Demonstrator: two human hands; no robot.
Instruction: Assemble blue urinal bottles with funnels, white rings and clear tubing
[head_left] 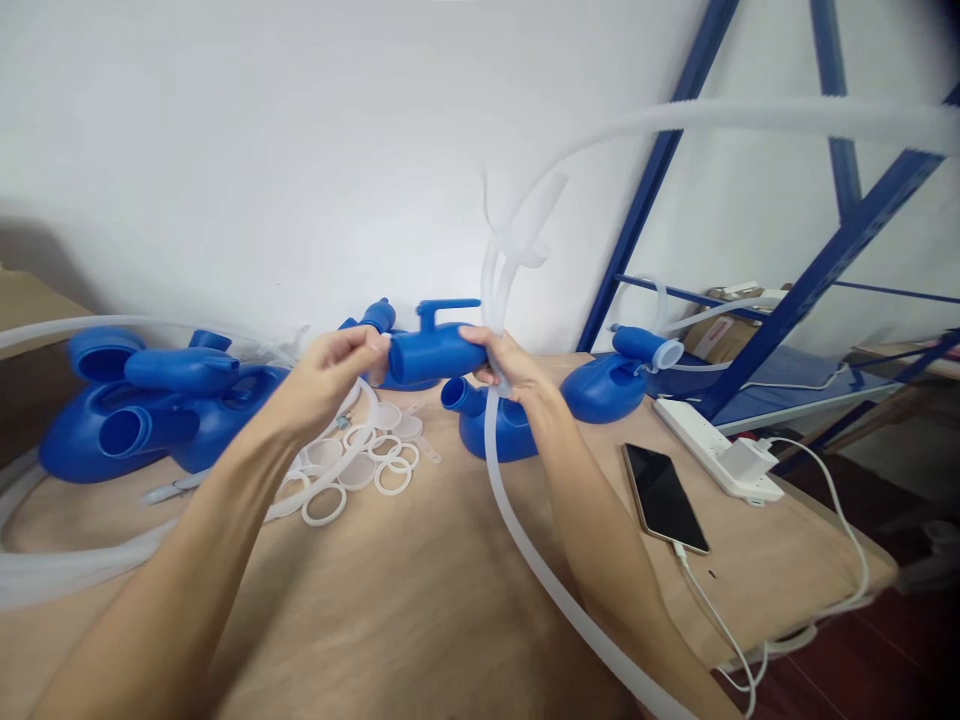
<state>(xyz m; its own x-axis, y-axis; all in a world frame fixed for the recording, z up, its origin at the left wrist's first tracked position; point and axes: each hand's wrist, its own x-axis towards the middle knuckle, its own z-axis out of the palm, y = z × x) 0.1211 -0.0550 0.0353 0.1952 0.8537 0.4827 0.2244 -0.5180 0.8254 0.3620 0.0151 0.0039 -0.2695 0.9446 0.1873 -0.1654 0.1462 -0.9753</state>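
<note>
My right hand (514, 368) is closed around the narrow end of a blue plastic cylinder with a side arm (439, 355). A clear flexible tube (493, 440) passes through the same hand. Above it, a blurred translucent cap (525, 245) hangs among the tubing. At the cylinder's wide left end, my left hand (349, 362) is closed in a pinch near the rim; what its fingers hold, if anything, is hidden. Behind and below the right hand stands a blue jug (491, 430) with an uncapped spout. White rings (394, 475) and translucent caps (358, 470) lie below the left hand.
Several blue jugs (214, 425) crowd the table's left side, with clear tubing (82, 575) beside them. Another blue jug (606, 388) stands right. A phone (665, 498) on a cable and a power strip (697, 440) lie near the table's right edge, beside a blue metal rack (656, 180).
</note>
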